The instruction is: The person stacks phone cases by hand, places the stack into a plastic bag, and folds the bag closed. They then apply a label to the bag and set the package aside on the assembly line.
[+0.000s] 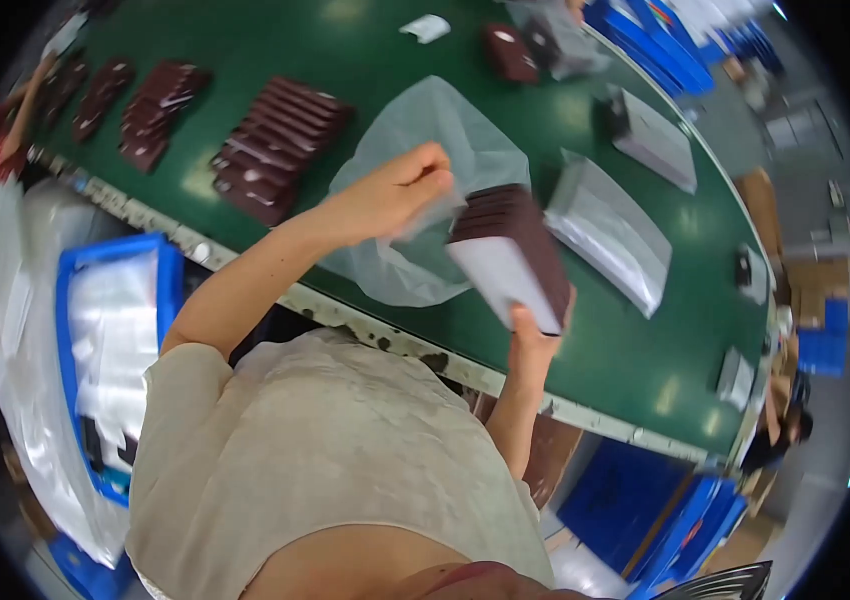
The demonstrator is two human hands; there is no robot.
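My left hand [400,190] is closed on the edge of a clear plastic bag [445,130] that lies open on the green table [365,50]. My right hand [535,335] grips from below a stack of flat dark brown packs with white faces [510,255]. It holds the stack tilted just above the table, right beside the bag's mouth. The stack's top end touches or overlaps the bag near my left fingers.
Rows of the same brown packs [280,145] lie at the table's far left, with more beyond [160,110]. Filled silvery bags [610,230] [655,135] rest to the right. A blue crate [115,340] with plastic sheets stands on my left. Another person [780,430] is at the table's far right end.
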